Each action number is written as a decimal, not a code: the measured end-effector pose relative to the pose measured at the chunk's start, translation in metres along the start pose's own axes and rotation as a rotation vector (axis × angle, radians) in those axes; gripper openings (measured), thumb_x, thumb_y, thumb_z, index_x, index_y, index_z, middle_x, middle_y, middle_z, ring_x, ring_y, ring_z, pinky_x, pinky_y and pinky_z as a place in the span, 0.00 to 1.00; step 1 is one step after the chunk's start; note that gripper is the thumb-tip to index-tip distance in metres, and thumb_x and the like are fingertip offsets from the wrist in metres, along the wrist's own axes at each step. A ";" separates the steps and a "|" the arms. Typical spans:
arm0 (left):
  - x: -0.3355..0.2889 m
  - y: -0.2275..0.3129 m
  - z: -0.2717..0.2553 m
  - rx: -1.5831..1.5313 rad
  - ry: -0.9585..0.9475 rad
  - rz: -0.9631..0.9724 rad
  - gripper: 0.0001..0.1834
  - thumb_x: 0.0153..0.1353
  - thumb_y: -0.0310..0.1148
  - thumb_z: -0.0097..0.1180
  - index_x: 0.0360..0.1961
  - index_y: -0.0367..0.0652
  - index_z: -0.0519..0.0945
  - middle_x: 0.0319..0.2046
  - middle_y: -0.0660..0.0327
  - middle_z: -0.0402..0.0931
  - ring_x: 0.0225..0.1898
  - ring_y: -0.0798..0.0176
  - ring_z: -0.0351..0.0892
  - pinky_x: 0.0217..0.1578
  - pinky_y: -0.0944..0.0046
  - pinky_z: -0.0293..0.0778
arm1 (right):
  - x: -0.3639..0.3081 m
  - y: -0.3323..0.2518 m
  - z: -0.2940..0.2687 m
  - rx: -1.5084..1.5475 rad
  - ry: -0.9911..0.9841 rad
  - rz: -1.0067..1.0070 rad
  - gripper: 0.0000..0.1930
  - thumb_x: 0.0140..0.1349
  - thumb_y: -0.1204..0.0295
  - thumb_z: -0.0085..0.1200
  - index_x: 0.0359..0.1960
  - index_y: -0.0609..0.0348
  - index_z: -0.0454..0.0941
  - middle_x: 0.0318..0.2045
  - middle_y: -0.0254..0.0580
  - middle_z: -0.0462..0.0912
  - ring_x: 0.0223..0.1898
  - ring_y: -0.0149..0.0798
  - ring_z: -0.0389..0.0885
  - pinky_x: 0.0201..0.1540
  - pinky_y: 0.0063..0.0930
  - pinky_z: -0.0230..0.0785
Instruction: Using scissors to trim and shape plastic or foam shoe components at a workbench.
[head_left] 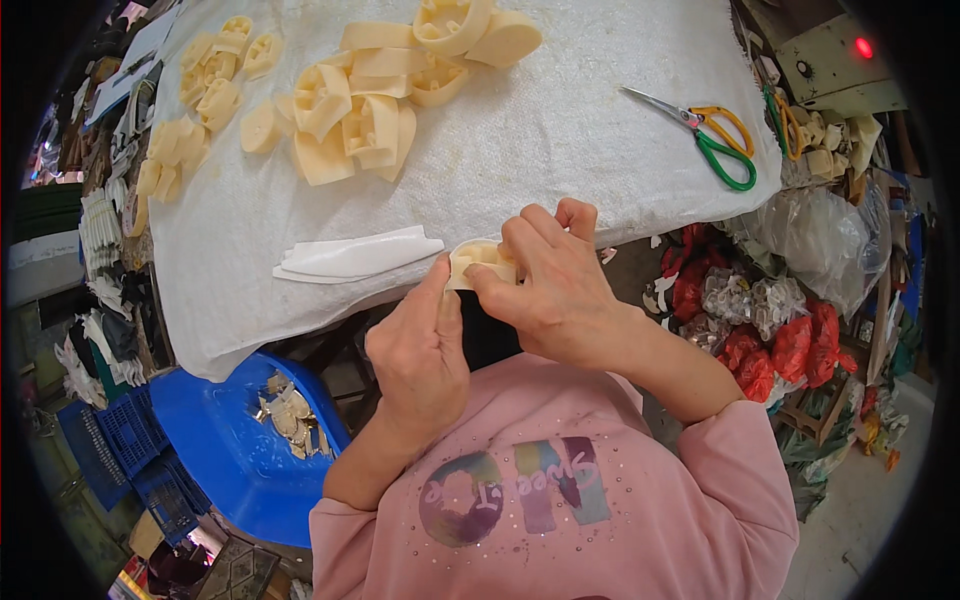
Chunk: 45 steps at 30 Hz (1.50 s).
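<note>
At frame centre, the left hand (420,345) and right hand (555,285) pinch a small cream foam piece (478,258) with fingers closed tight, at the near edge of the white-covered table (560,140). If that grip loosens, the piece would likely drop off the edge toward the blue bin (225,440) at lower left.

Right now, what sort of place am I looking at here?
Probably a small workshop for hand-finishing moulded parts. A heap of cream plastic pieces lies on a cloth-covered table beside scissors, offcuts sit in a blue bin, and both hands, left hand and right hand, hold one cream piece.
</note>
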<state>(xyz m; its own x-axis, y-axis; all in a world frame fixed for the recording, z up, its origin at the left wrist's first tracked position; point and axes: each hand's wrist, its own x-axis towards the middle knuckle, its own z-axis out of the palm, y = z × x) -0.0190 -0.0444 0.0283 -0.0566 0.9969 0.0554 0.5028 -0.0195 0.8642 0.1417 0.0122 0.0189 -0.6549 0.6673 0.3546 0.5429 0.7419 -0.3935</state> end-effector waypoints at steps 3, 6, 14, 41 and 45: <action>0.004 0.003 -0.006 0.052 -0.062 0.054 0.19 0.66 0.32 0.43 0.51 0.26 0.73 0.43 0.48 0.76 0.44 0.57 0.78 0.45 0.61 0.74 | -0.002 0.005 0.006 0.046 0.092 -0.008 0.23 0.38 0.80 0.55 0.40 0.44 0.74 0.27 0.37 0.62 0.30 0.40 0.63 0.36 0.38 0.45; 0.014 -0.008 -0.015 -0.383 -0.136 -0.053 0.24 0.66 0.38 0.41 0.54 0.27 0.69 0.49 0.48 0.72 0.50 0.55 0.74 0.49 0.59 0.71 | -0.002 0.011 0.008 0.062 0.123 -0.002 0.18 0.40 0.78 0.56 0.35 0.41 0.76 0.27 0.38 0.64 0.33 0.41 0.65 0.39 0.42 0.47; 0.018 -0.038 -0.005 -1.169 -0.659 -0.358 0.35 0.65 0.50 0.42 0.63 0.35 0.54 0.52 0.57 0.67 0.53 0.64 0.67 0.48 0.62 0.67 | -0.004 0.009 0.006 0.260 0.171 -0.080 0.17 0.40 0.70 0.61 0.37 0.42 0.78 0.28 0.35 0.66 0.32 0.38 0.65 0.40 0.41 0.49; 0.005 -0.024 0.006 -0.165 0.268 0.297 0.07 0.58 0.23 0.58 0.36 0.32 0.77 0.33 0.59 0.74 0.34 0.68 0.73 0.35 0.71 0.69 | 0.000 0.009 0.000 0.266 0.179 -0.003 0.16 0.44 0.79 0.60 0.38 0.51 0.78 0.25 0.31 0.67 0.29 0.34 0.66 0.38 0.37 0.47; 0.008 -0.021 0.005 -0.242 0.229 0.203 0.04 0.58 0.21 0.57 0.33 0.31 0.77 0.29 0.61 0.74 0.33 0.69 0.73 0.35 0.72 0.68 | -0.005 0.010 0.003 0.264 0.166 0.020 0.16 0.44 0.78 0.60 0.38 0.52 0.78 0.24 0.32 0.66 0.29 0.35 0.66 0.39 0.38 0.47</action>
<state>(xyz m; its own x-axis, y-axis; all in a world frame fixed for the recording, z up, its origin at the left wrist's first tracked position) -0.0261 -0.0357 0.0082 -0.1819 0.9285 0.3239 0.3070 -0.2593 0.9157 0.1483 0.0161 0.0106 -0.5389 0.6991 0.4698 0.3851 0.7006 -0.6008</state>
